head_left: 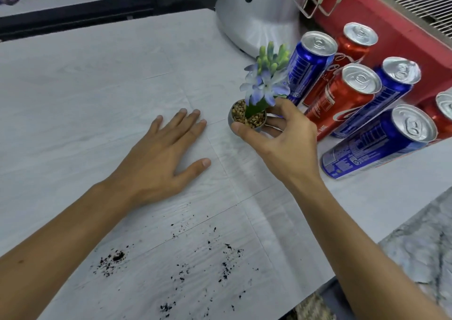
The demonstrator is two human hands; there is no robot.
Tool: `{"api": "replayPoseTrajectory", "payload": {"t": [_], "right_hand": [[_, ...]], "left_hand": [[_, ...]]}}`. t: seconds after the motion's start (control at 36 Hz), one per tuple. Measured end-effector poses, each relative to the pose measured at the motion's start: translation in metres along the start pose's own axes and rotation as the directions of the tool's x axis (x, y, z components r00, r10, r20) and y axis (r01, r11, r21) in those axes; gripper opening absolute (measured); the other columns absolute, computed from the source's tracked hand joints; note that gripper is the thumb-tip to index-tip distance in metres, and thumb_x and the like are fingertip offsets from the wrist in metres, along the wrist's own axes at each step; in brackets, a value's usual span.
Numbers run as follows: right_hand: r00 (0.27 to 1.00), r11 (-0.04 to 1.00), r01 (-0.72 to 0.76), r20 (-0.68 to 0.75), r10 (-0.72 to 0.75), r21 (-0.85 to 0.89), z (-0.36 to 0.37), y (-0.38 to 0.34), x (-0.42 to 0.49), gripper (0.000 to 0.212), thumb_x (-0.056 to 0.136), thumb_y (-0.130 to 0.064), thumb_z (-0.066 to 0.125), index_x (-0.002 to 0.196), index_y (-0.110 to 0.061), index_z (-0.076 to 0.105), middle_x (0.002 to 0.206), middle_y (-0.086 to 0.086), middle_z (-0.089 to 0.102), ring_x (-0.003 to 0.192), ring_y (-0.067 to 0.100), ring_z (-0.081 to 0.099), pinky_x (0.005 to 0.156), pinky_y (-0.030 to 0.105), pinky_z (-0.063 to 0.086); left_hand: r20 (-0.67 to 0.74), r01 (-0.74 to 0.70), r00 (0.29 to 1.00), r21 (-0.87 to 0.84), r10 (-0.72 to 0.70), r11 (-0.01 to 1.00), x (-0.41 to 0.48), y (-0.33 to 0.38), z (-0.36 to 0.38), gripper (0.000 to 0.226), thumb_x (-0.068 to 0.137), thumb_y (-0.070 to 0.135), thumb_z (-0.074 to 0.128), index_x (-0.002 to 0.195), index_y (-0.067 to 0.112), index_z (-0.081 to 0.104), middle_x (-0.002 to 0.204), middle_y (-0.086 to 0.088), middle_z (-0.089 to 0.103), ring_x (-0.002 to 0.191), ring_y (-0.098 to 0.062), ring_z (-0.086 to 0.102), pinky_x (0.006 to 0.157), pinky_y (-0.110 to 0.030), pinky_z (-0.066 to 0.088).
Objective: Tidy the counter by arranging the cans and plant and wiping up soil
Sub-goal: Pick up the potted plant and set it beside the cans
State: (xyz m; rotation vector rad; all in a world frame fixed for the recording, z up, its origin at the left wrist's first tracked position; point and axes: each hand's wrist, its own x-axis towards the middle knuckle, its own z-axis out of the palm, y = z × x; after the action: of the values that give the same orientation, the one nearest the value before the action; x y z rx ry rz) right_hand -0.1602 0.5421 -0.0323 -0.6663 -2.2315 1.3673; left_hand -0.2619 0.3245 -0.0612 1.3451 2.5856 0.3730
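Observation:
A small grey pot filled with brown pebbles holds a plant with blue flowers and green buds. My right hand grips the pot's rim, thumb in front and fingers behind. My left hand lies flat on the white counter, fingers spread, holding nothing. Several upright cans stand at the right: blue cans and red cans, close behind the plant. Dark soil crumbs are scattered on the counter near its front edge.
A white appliance base stands at the back behind the plant. A red cooler-like box sits behind the cans. The counter's right edge drops to a marbled floor.

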Motion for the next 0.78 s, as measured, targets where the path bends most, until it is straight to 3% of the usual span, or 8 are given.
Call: {"api": "replayPoseTrajectory", "payload": {"t": [0.33,0.61,0.78], "right_hand": [[1.0,1.0,0.001,-0.009,-0.001,-0.015,0.007,0.009,0.002,0.063,0.073,-0.046,0.092,0.123,-0.016,0.068,0.109,-0.01,0.075,0.094,0.001,0.074,0.082,0.026,0.063],[1.0,1.0,-0.003,-0.029,0.003,-0.02,0.01,0.018,0.005,0.059,0.072,-0.045,0.092,0.119,-0.02,0.068,0.106,-0.014,0.074,0.092,-0.005,0.072,0.078,0.013,0.058],[1.0,1.0,0.0,-0.021,0.0,-0.014,0.01,0.021,0.005,0.058,0.072,-0.045,0.092,0.119,-0.022,0.067,0.107,-0.014,0.073,0.094,-0.005,0.072,0.08,0.015,0.058]], "left_hand": [[0.002,-0.026,1.0,0.056,0.026,0.998,-0.003,-0.001,0.004,0.085,0.099,0.073,0.016,0.166,0.024,0.001,0.173,0.007,-0.01,0.159,-0.011,-0.012,0.13,-0.044,-0.001],[-0.008,-0.033,0.999,0.06,0.033,0.998,-0.002,-0.003,0.007,0.084,0.1,0.074,0.014,0.166,0.025,0.0,0.174,0.008,-0.01,0.159,-0.009,-0.013,0.13,-0.045,0.0],[-0.006,-0.036,0.999,0.068,0.037,0.997,-0.002,-0.002,0.007,0.083,0.101,0.073,0.014,0.166,0.024,-0.001,0.174,0.007,-0.01,0.159,-0.01,-0.012,0.13,-0.046,0.001]]}}
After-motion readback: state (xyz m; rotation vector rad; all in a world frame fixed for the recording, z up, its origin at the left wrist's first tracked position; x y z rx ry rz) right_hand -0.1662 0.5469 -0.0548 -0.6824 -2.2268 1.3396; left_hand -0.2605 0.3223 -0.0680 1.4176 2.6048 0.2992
